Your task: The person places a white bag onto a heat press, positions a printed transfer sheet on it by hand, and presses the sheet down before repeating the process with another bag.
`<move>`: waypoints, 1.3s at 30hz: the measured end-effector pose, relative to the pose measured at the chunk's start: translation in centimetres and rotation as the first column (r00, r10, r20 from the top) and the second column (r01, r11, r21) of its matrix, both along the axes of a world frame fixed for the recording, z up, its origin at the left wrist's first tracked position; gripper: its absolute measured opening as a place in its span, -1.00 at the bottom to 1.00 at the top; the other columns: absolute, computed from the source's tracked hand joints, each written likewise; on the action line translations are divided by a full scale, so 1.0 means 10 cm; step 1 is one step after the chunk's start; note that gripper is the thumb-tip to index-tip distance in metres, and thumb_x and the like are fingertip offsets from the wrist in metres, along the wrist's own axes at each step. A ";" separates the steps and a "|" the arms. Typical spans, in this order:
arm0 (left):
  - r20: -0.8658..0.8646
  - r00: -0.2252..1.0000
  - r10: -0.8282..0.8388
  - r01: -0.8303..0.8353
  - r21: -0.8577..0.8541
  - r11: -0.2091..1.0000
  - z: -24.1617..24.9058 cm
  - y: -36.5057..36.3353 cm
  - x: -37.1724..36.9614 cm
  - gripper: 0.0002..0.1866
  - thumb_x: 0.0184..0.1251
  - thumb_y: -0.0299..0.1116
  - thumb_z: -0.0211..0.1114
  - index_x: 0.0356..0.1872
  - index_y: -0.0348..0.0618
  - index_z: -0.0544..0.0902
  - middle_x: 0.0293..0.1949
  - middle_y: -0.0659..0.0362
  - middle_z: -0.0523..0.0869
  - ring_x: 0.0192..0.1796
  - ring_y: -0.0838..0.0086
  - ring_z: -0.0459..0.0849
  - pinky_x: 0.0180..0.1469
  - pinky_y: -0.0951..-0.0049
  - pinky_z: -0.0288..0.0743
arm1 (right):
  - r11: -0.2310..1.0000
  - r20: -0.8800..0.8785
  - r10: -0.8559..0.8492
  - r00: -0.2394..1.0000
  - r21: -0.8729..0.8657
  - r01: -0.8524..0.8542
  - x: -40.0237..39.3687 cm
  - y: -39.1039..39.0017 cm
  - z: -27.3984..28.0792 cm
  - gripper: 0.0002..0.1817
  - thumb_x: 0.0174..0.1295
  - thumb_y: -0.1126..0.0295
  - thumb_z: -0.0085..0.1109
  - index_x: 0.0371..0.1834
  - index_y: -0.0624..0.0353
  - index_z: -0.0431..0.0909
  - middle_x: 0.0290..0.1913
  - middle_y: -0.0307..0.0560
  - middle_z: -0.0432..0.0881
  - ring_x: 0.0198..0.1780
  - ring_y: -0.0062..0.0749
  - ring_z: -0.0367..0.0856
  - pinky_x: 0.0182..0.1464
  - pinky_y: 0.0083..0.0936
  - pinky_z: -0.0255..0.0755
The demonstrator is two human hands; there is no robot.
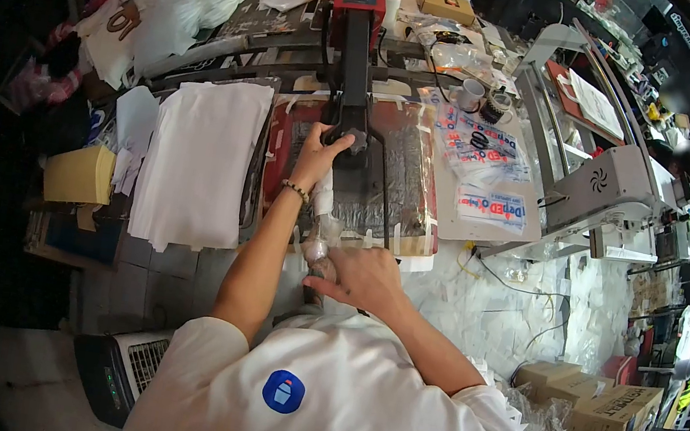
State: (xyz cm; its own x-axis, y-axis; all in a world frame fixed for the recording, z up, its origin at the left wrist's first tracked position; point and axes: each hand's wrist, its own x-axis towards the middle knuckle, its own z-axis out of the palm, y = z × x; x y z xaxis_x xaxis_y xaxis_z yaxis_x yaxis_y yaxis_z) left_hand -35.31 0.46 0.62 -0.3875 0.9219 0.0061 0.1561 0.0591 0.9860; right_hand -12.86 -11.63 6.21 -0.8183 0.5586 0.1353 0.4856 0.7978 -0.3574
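Observation:
A heat press (356, 58) with a red control box stands in front of me, its taped platen (400, 166) low and flat. My left hand (318, 155) reaches to the press arm, its fingers around a dark knob (357, 140) below the column. Nearer to my body, my right hand (359, 275) lies over the end of the plastic-wrapped handle (322, 212), thumb apart from the fingers; its fingertips are partly hidden. Left of the press lies a stack of white sheets (198, 164). Printed transfer sheets (492, 170) with black scissors (479, 139) lie to the right.
A grey machine (600, 191) with a metal frame stands at the right. Mugs (469, 95) are behind the printed sheets. White plastic bags (207, 2) lie at the back left, a yellow box (79, 175) at the left. Cardboard boxes (599, 414) sit on the floor.

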 end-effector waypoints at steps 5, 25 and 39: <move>-0.018 1.000 0.001 -0.001 -0.001 1.000 -0.07 0.04 -0.03 -0.40 0.26 0.08 0.52 0.00 -0.22 0.53 -0.06 0.10 0.70 0.00 0.42 0.64 0.11 0.37 0.48 | 1.000 -0.018 0.002 1.000 -0.010 -0.003 0.01 0.01 -0.03 -0.27 0.24 -0.42 0.12 -0.41 0.15 0.63 -0.55 0.04 0.68 -0.50 0.00 0.69 -0.40 -0.12 0.51; -0.148 0.989 0.003 -0.016 -0.085 0.996 -0.07 0.22 -0.16 -0.39 0.18 0.12 0.55 -0.03 -0.20 0.58 -0.21 0.17 0.64 -0.18 0.49 0.58 -0.06 0.43 0.46 | 1.000 -0.044 0.019 0.999 0.011 -0.019 0.02 0.05 -0.15 -0.20 0.16 -0.49 0.12 -0.54 0.15 0.71 -0.57 0.09 0.68 -0.49 0.04 0.73 -0.41 -0.12 0.57; 0.219 0.970 -0.107 0.166 -0.273 0.948 1.29 0.13 -0.34 -0.40 0.35 -0.01 0.39 0.28 -0.15 0.54 -0.20 0.05 0.72 -0.17 0.25 0.71 -0.01 0.18 0.62 | 0.969 -0.160 0.085 0.983 0.242 -0.044 0.08 0.11 1.62 -0.20 0.22 -0.43 0.11 -0.58 0.23 0.68 -0.63 0.08 0.63 -0.52 0.01 0.70 -0.44 -0.17 0.54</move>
